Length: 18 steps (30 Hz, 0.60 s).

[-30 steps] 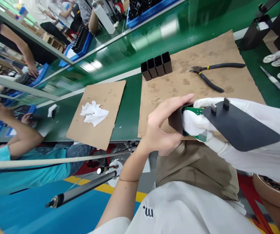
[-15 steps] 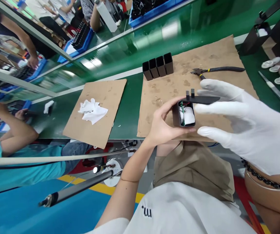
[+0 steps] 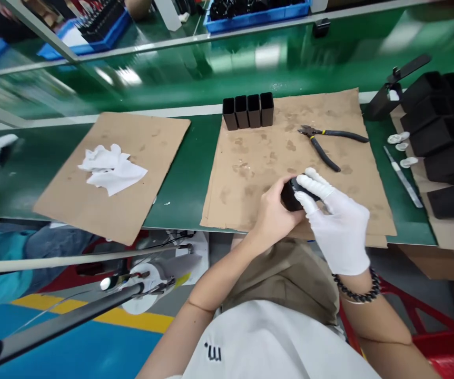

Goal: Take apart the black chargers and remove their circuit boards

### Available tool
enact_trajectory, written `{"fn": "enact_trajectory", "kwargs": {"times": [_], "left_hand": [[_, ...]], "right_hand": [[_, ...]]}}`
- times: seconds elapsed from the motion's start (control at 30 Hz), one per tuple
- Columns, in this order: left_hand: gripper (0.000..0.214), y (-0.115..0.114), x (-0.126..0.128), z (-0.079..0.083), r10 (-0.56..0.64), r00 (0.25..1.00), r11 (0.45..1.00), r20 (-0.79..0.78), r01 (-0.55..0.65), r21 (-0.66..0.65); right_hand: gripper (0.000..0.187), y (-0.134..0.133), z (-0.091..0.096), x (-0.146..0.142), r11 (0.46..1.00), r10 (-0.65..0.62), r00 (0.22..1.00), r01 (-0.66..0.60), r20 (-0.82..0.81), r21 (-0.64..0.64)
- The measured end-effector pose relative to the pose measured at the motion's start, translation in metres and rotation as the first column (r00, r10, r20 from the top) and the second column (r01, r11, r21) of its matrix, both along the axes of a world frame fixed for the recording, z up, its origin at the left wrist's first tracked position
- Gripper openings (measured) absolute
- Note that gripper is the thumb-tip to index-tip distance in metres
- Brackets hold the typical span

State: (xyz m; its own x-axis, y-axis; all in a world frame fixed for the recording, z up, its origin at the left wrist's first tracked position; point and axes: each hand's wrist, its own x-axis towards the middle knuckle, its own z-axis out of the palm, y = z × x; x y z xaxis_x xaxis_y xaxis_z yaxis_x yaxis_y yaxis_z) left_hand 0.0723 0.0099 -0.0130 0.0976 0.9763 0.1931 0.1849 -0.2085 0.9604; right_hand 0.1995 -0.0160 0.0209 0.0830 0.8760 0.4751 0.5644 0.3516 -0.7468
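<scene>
Left hand (image 3: 273,215) grips a black case (image 3: 287,198); gloved right hand (image 3: 341,227), at the case's four o'clock, partly hides the top; its grip cannot be determined.

Bright indoor light leaves white glare on a glossy green surface (image 3: 211,79); the left edge looks stretched and blurred.

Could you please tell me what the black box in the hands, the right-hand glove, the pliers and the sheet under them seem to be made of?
Box: black, smooth-looking; plastic or coated metal, the look leaves it open.
Glove: white, matte, wrinkled; probably fabric.
Pliers: dull dark head, likely steel; matte black grips, apparently plastic or rubber.
Sheet: brown, matte, stained, rough-edged; likely cardboard.
</scene>
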Motion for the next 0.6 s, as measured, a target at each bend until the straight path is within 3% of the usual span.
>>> {"fn": "enact_trajectory", "kwargs": {"times": [0.3,0.47,0.6], "left_hand": [[0.046,-0.005,-0.001,0.009,0.014,0.99,0.996,-0.143,-0.026,-0.082],[0.054,-0.004,-0.01,0.005,-0.113,0.985,0.993,-0.128,0.111,-0.028],[0.061,-0.004,-0.026,0.004,-0.194,0.958,0.981,-0.211,0.195,-0.015]], "right_hand": [[0.029,-0.005,-0.023,-0.004,0.999,-0.041,0.999,0.04,0.02,0.025],[0.034,-0.01,-0.021,-0.009,0.989,-0.114,0.973,0.092,0.199,0.116],[0.021,0.001,-0.015,-0.008,0.984,-0.106,0.956,0.061,0.274,0.169]]}}
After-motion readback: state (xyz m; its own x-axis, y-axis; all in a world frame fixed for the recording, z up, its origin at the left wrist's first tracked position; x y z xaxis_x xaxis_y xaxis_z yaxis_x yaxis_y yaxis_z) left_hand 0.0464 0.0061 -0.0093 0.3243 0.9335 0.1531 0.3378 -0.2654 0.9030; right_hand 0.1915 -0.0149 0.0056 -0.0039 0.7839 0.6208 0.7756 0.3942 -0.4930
